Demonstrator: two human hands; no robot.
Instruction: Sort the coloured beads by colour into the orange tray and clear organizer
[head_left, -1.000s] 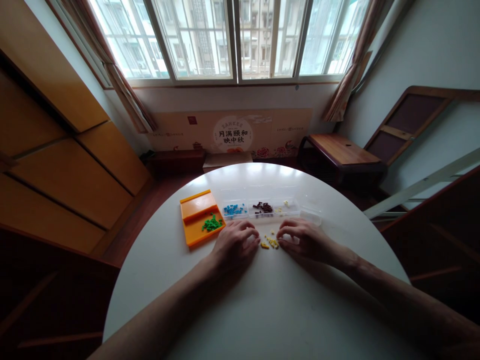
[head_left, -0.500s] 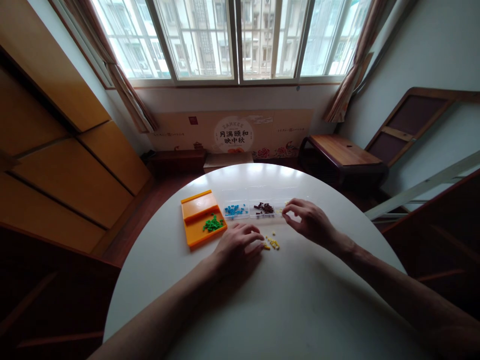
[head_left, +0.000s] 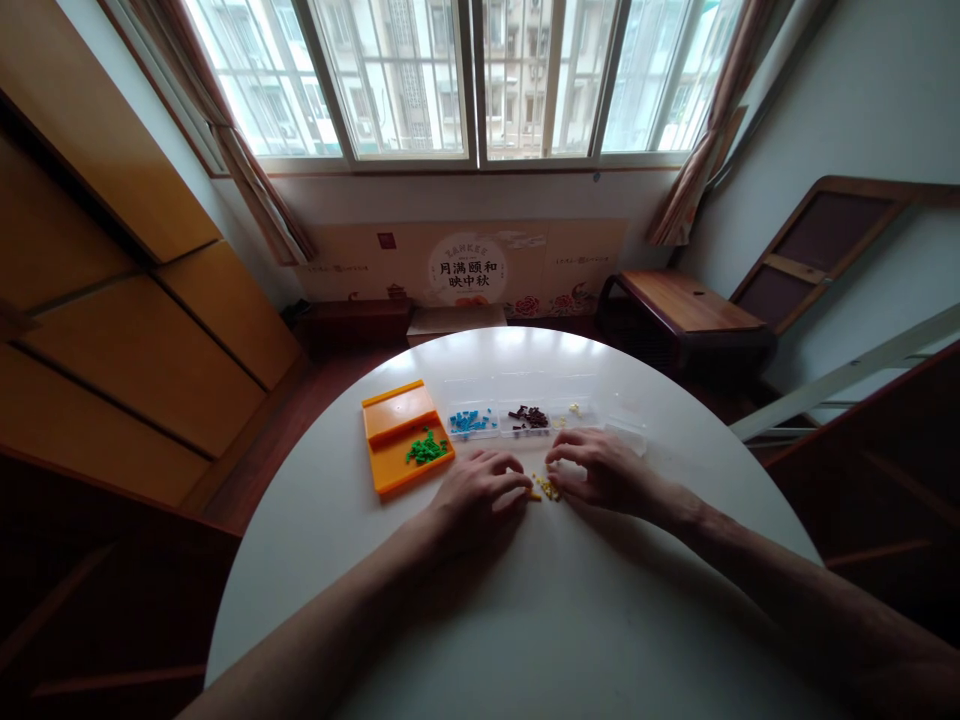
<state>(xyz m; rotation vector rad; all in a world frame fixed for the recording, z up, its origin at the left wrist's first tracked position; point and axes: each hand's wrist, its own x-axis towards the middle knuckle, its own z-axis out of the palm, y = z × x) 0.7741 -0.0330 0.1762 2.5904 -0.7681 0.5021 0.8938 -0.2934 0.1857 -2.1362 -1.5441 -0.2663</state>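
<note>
A small pile of yellow pieces [head_left: 545,487] lies on the white round table [head_left: 540,620] between my hands. My left hand [head_left: 476,493] rests on the table just left of the pile, fingers bent and slightly apart, with the fingertips touching its edge. My right hand [head_left: 604,470] is on the pile's right side, thumb and forefinger pinched together at the pieces; what they hold is too small to see. Behind the hands stands a clear compartment box [head_left: 600,415] with blue pieces [head_left: 469,421], dark brown pieces [head_left: 529,415] and a few yellow pieces [head_left: 574,408].
An orange tray [head_left: 397,410] with green pieces [head_left: 425,447] sits left of the clear box. Beyond the table are a low wooden table [head_left: 686,300], wooden cabinets at the left and a wide window.
My right hand went from the pile up to the box's yellow compartment, then came back down to the pile. My left hand stayed beside the pile.
</note>
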